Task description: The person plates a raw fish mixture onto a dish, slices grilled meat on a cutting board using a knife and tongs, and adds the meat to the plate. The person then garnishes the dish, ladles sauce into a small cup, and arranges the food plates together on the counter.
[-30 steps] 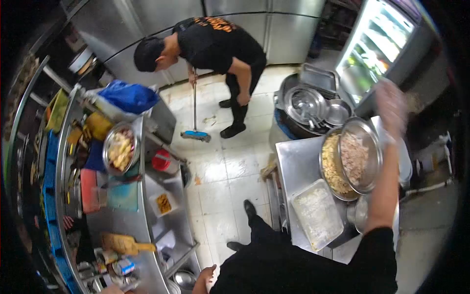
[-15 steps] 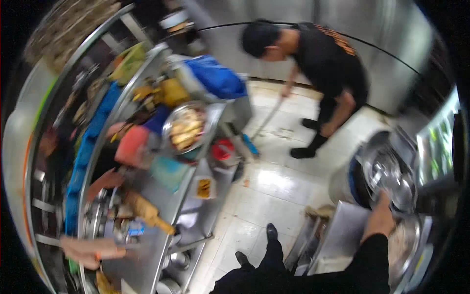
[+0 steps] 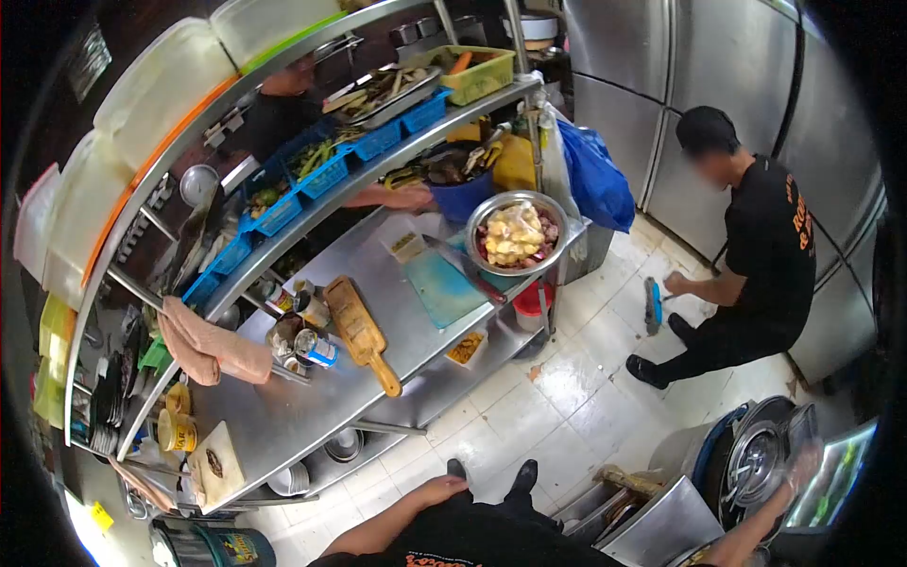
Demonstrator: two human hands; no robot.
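My left hand (image 3: 440,490) hangs beside my dark clothing, its fingers loosely extended, holding nothing visible. At the lower right my right hand (image 3: 803,469), in a clear glove, reaches beside the metal pans (image 3: 758,455) stacked on a large drum; its fingers look apart, though slightly blurred, and nothing is seen in them. The metal table (image 3: 283,416) to the left bears a wooden board with a handle (image 3: 355,326), a teal cutting board (image 3: 444,285) with a knife, and a bowl (image 3: 517,235) of meat with a bag of yellowish pieces on top.
A person (image 3: 770,236) in black stands at the right with a blue-headed broom (image 3: 653,304) near steel cabinets (image 3: 704,180). Another person's arm (image 3: 392,197) reaches in behind the shelf (image 3: 378,146) with blue baskets. A bin (image 3: 222,546) stands at the lower left.
The view has swung left, bringing the table and shelf further into sight. My right hand has moved from above the food bowls to beside the stacked pans. The person with the broom now faces it lower down.
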